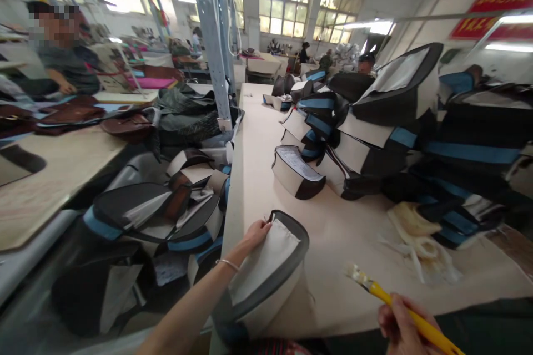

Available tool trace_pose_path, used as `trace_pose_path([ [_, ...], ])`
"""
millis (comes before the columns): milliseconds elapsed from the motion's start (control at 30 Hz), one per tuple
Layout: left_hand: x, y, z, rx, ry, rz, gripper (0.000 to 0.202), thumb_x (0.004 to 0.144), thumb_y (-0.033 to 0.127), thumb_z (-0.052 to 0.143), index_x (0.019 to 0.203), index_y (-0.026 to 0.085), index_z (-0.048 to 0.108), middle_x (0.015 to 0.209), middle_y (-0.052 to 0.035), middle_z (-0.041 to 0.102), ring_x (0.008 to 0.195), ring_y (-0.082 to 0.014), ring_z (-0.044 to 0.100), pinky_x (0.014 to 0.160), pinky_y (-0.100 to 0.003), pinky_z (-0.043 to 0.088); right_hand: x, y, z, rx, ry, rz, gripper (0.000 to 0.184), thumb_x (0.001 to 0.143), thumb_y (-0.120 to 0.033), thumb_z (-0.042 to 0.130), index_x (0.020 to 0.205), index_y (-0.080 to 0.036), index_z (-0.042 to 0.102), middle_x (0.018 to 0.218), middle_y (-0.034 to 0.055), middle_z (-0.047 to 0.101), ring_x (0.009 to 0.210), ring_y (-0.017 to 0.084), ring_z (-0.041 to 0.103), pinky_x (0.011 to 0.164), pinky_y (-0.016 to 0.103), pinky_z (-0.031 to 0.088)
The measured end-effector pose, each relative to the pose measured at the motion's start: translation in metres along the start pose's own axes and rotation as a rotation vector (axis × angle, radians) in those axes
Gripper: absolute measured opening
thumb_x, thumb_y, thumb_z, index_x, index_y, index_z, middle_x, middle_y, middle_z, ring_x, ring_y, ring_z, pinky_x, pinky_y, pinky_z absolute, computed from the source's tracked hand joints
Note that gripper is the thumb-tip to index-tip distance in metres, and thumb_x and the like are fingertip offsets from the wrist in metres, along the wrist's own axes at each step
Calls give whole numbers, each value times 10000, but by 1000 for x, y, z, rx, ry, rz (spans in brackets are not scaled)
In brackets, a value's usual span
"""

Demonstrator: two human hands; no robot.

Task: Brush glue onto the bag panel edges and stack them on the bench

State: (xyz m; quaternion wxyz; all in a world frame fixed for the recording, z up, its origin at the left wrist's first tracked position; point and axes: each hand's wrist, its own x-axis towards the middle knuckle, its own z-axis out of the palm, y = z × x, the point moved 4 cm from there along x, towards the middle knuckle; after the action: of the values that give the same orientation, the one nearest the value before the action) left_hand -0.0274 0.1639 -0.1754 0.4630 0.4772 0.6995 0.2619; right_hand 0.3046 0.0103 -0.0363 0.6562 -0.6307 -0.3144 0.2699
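Both hands are closed on something. A dark-rimmed bag panel (pixel 266 272) is pinched by the left hand (pixel 256 236); a yellow brush (pixel 387 294) is gripped by the right hand (pixel 402 324) above the surface (pixel 345 266).

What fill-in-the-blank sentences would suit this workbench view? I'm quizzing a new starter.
The brush in the right hand has a ____ handle. The left hand holds a bag panel with a pale face and a ____ border. The bag pieces farther along the bench carry ____ bands. The banner on the right wall is ____.
Answers: yellow; dark grey; blue; red.
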Motion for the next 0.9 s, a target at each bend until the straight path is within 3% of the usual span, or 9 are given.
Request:
trace_pose_path([
  [167,14,-2,18,-53,-10,6,329,840,495,571,829,167,584,725,7,601,693,-157,560,643,-280,419,7,-4,12,21,-109,-31,361,774,-472,738,914,-161,618,633,-2,599,534,138,536,486,262,437],
  [267,17,-1,21,-89,-41,-24,467,701,600,653,861,168,577,678,22,591,647,-161,542,565,-259,375,11,-5,20,36,-168,-31,372,786,-458,733,965,-156,613,648,-2,599,566,143,543,530,272,440],
  [367,16,-1,22,-130,-98,-41,575,570,618,735,871,149,595,675,5,616,631,-173,559,553,-264,386,12,-6,26,57,-217,-37,368,783,-433,745,984,-159,604,639,-8,597,568,139,534,535,266,434],
  [467,8,7,21,-185,-138,-9,605,529,596,768,889,132,619,728,-27,653,663,-189,591,579,-272,420,13,-7,28,91,-244,-43,355,790,-421,741,982,-158,599,628,-8,596,560,139,526,522,263,429],
  [533,-1,21,20,-220,-133,51,598,557,571,767,938,132,625,783,-36,663,698,-185,594,604,-267,429,15,-10,30,121,-262,-38,341,801,-417,730,976,-157,593,630,-3,600,562,145,533,510,262,430],
  [633,-22,55,19,-266,-135,190,487,705,554,675,973,149,633,827,-25,652,740,-164,574,659,-253,432,19,-22,35,169,-316,-61,284,834,-392,703,953,-167,577,629,-7,594,575,149,543,508,260,439],
  [800,-75,122,22,-310,-225,412,387,798,468,641,1033,161,651,810,-2,620,751,-145,544,679,-235,415,22,-67,45,148,-389,-201,185,903,-357,621,938,-190,551,627,-21,577,560,143,543,513,258,451],
  [900,-102,146,24,-288,-281,513,366,813,431,648,1039,143,661,789,-2,614,725,-138,539,655,-236,403,17,-90,49,32,-408,-274,165,914,-352,598,921,-194,551,654,-17,574,567,141,548,516,252,455],
])
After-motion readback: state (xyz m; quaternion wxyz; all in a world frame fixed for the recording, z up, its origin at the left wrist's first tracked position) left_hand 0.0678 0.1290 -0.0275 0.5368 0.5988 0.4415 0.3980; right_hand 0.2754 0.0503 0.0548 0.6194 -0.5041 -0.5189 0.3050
